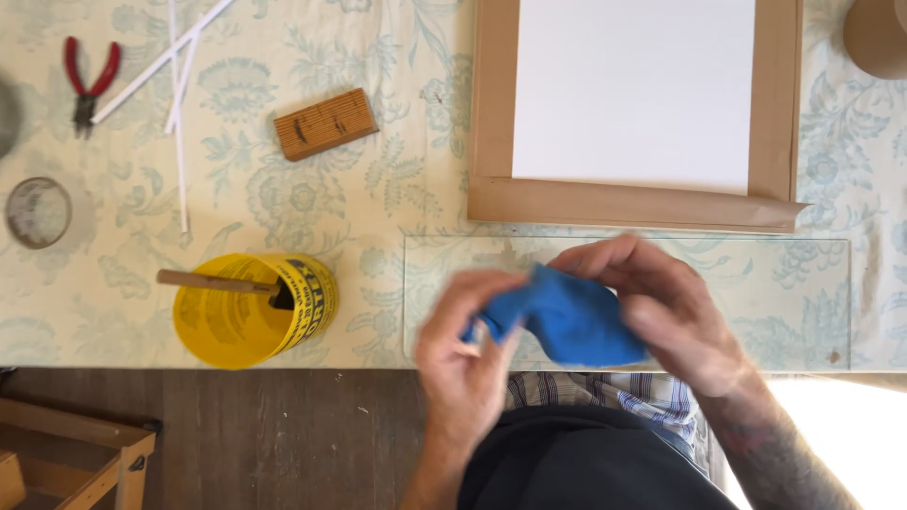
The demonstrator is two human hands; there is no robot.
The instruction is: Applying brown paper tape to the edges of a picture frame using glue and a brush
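Fingers (pixel 472 302) of the left hand (pixel 463 359) are pinching the near-left end of a blue cloth (pixel 567 316); the right hand (pixel 661 312) is curling over its right side. The cloth is lying left-to-right between them, above a glass pane (pixel 803 283) at the table (pixel 378 208) edge.

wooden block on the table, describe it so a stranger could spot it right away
Start at the brown picture frame at the table's far edge and look left. The wooden block lies flat on the floral cloth, a small ridged orange-brown rectangle, unlike the thin white sticks beside it.
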